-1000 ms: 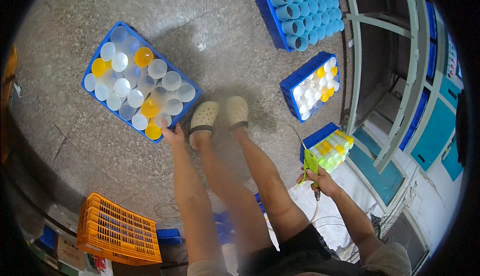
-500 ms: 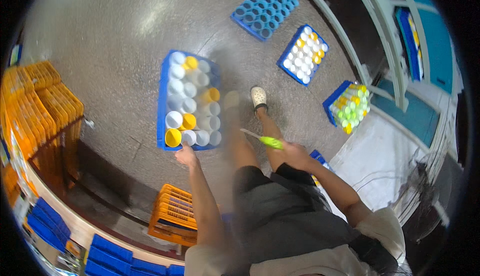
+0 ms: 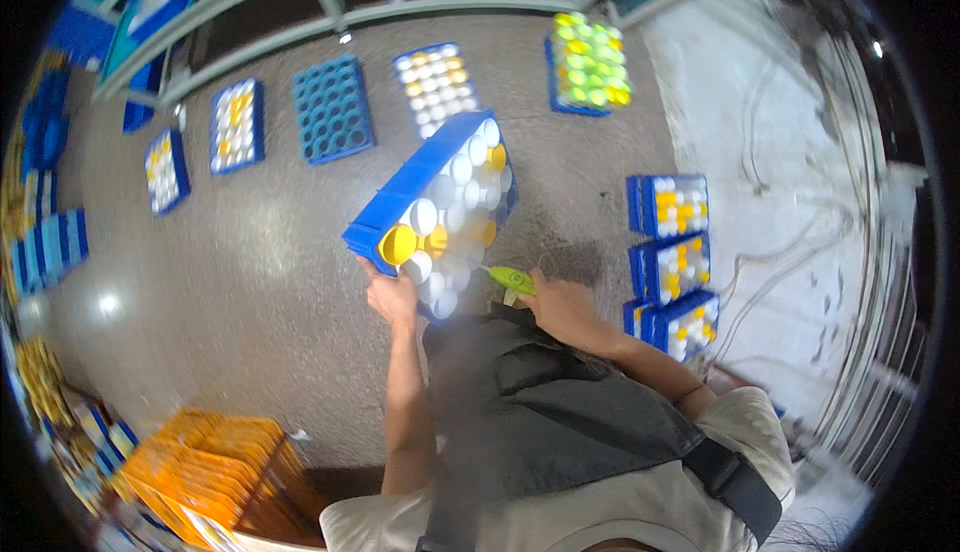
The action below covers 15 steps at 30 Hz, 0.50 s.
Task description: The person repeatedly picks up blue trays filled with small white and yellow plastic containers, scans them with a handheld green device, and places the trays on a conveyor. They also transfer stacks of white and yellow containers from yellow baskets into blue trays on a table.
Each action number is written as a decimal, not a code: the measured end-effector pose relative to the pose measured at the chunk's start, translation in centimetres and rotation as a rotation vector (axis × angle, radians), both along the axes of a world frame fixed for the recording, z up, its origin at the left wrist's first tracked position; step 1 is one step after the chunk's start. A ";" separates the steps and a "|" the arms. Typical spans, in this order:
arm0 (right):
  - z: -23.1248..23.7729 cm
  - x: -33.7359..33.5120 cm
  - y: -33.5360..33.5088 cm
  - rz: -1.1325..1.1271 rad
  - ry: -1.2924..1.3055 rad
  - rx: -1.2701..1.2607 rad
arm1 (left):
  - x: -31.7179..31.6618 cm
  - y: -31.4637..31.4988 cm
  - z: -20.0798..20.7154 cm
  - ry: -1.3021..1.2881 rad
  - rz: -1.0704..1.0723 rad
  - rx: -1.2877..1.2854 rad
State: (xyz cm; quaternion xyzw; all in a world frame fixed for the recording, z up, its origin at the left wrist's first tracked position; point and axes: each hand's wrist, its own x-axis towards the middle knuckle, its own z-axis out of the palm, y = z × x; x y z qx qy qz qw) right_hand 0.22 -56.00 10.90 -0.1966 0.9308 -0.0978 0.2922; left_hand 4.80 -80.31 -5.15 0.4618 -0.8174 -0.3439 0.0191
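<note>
1. In the head view, near the middle, the blue crate (image 3: 415, 187) of white and yellow cups (image 3: 424, 217) tips on a slant, closer to the person's body (image 3: 580, 412) than half a second ago.
2. The left hand (image 3: 393, 297) grasps the crate's lower corner.
3. The right hand (image 3: 560, 307) grips a green air gun (image 3: 512, 280), its tip now just beside the cups.
4. This seems to bring the cups within the gun's reach; whether its trigger is pressed, I cannot tell.
</note>
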 end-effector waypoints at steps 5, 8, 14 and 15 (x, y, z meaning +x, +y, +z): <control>2.6 3.4 10.6 -0.168 0.087 0.014 | -0.7 8.2 3.6 -0.006 -0.225 0.018; 2.2 5.8 13.6 -0.329 0.048 0.000 | -0.3 9.5 5.0 0.035 -0.305 -0.038; 3.3 12.9 29.5 -0.443 0.152 0.011 | 4.5 21.2 4.4 -0.087 -0.489 0.061; 3.0 13.5 30.9 -0.455 0.172 0.015 | 4.7 22.2 4.2 -0.072 -0.488 0.031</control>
